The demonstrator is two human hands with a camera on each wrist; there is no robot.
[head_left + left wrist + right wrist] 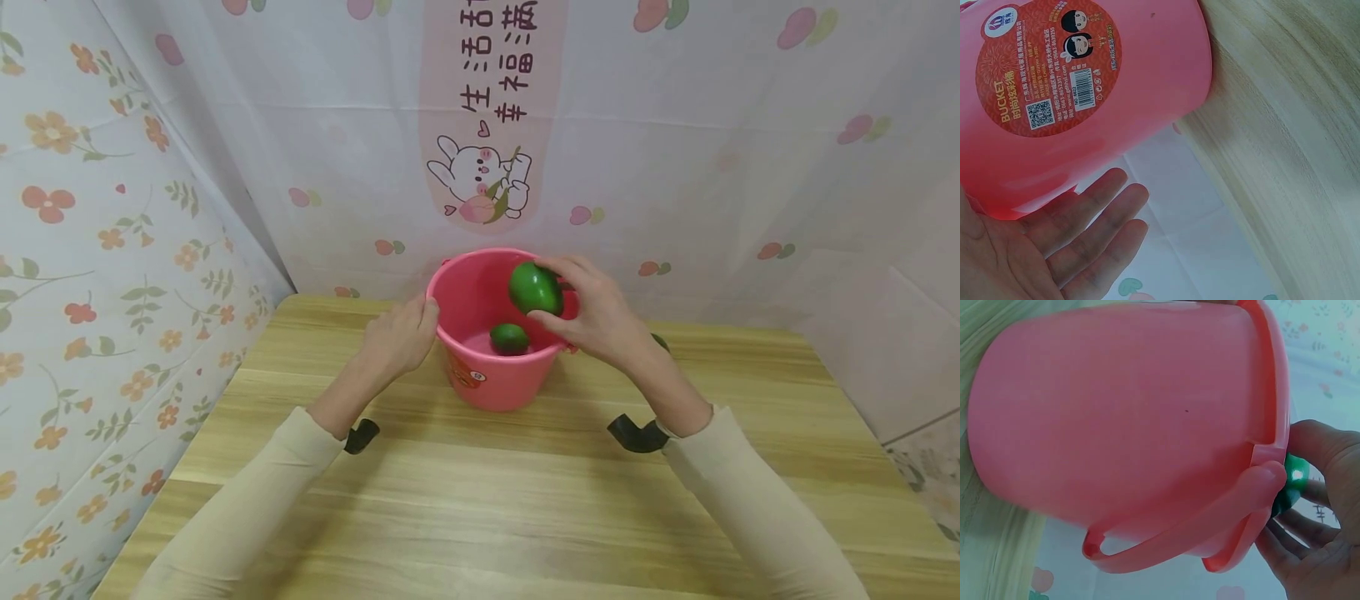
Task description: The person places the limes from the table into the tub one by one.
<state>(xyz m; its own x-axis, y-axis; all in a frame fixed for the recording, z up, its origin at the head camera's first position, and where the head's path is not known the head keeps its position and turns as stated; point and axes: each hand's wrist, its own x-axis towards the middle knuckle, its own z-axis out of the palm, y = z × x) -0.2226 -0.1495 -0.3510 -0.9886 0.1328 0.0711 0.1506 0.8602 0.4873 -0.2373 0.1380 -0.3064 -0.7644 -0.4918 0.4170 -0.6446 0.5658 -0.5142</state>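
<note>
A pink bucket (495, 387) stands upright on the wooden table, a red label (1047, 69) on its side. My left hand (401, 333) holds the bucket's rim on the left. In the left wrist view several of its fingers (1097, 228) stretch along the outside wall. A glossy, rounded green fruit (535, 288) is gripped between thumb and fingers of my right hand (603, 312), over the right part of the bucket's mouth. At the bottom inside lies a smaller green fruit (509, 339). From the right wrist view, the rim partly hides the held fruit (1294, 478).
The bucket's pink handle (1179, 540) hangs down its outside. A dark green thing (661, 342) shows partly behind my right forearm. Black curved pieces (637, 433) sit by both wrists. A patterned cloth (345, 167) hangs behind the wooden table (480, 508).
</note>
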